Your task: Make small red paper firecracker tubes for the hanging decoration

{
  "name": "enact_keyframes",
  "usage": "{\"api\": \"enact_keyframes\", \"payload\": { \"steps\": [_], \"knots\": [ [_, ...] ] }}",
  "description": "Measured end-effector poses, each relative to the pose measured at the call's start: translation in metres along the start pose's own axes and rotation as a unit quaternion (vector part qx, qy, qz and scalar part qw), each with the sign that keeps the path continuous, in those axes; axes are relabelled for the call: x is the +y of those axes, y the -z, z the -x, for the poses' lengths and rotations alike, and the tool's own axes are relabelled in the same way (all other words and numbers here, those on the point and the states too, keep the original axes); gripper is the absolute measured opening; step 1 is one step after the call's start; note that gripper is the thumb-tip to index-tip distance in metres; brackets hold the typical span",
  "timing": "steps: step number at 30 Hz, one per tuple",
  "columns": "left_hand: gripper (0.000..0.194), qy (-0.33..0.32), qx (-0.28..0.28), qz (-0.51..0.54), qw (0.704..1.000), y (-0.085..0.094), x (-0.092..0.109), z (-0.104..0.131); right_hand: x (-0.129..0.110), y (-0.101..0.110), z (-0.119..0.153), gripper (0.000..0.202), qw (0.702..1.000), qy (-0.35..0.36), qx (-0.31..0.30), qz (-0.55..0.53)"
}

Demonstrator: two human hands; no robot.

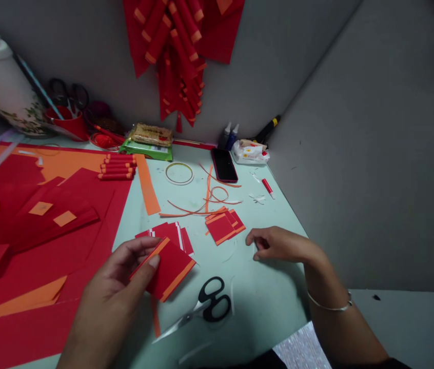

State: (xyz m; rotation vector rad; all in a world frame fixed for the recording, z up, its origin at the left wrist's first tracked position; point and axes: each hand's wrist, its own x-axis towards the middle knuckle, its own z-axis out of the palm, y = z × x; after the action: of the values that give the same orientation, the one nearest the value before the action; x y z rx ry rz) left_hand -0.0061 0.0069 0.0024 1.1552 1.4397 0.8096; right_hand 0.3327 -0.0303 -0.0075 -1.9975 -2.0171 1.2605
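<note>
My left hand [124, 277] pinches a red paper square [171, 264] with orange strips along two edges, thumb on top. My right hand [276, 243] rests over the table at the right, thumb and forefinger curled a little apart, with nothing visible between them. Scissors with black handles [213, 302] lie between my hands, blades toward the lower left. Beyond them is a small stack of red squares with orange edges [222, 225]. Other red pieces with white strips [184, 238] lie partly behind my left hand. An orange strip [156, 315] shows below the held square.
Red and orange sheets [47, 266] cover the left side, with small red rolls [117, 168] on top. Farther back are a tape ring [179, 173], phone [224, 165], red pen-like tube [268, 188], glue bottles [232, 136], snack packets [150, 136] and a cup [1, 77].
</note>
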Motion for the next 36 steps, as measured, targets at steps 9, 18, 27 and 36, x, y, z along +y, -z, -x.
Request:
{"api": "enact_keyframes", "payload": {
  "steps": [9,18,27,36],
  "knots": [
    [0.043,0.003,-0.007,0.003,1.0,0.0,0.001,0.002,-0.026,-0.008,-0.005,0.008,0.999,0.046,0.026,-0.008],
    [0.039,0.005,-0.01,0.011,1.0,0.002,-0.004,0.0,-0.025,-0.021,-0.008,0.026,0.995,0.034,0.095,0.006],
    [0.039,-0.001,-0.01,0.011,1.0,0.001,-0.002,0.001,-0.009,-0.032,-0.009,0.01,0.992,-0.009,0.122,0.007],
    [0.039,-0.003,-0.006,0.011,1.0,0.0,0.001,0.002,-0.022,-0.029,-0.014,0.015,0.992,0.059,0.109,-0.011]
  ]
}}
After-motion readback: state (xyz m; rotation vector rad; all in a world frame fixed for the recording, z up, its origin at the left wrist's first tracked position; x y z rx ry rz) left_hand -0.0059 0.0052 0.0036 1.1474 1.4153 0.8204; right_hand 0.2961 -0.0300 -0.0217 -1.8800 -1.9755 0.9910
